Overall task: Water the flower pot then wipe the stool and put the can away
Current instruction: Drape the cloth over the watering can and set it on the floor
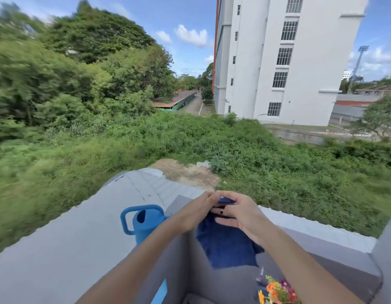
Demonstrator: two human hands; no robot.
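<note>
A dark blue cloth (228, 246) hangs in front of the grey balcony wall, held up by both hands at its top edge. My left hand (191, 213) pinches the cloth's upper left corner and my right hand (238, 213) grips the top beside it, the two hands touching. A blue watering can (144, 222) stands upright on the flat grey ledge (65, 249), just left of my left wrist, its loop handle pointing left. Orange, red and purple flowers (277, 291) show at the bottom edge, under my right forearm; their pot is out of view. No stool is visible.
The ledge drops off to a grey roof (150, 185) and thick green brush far below. A tall white building (277, 62) rises at the right. A grey pillar (387, 249) stands at the right edge. A light blue strip (160, 291) shows low on the wall.
</note>
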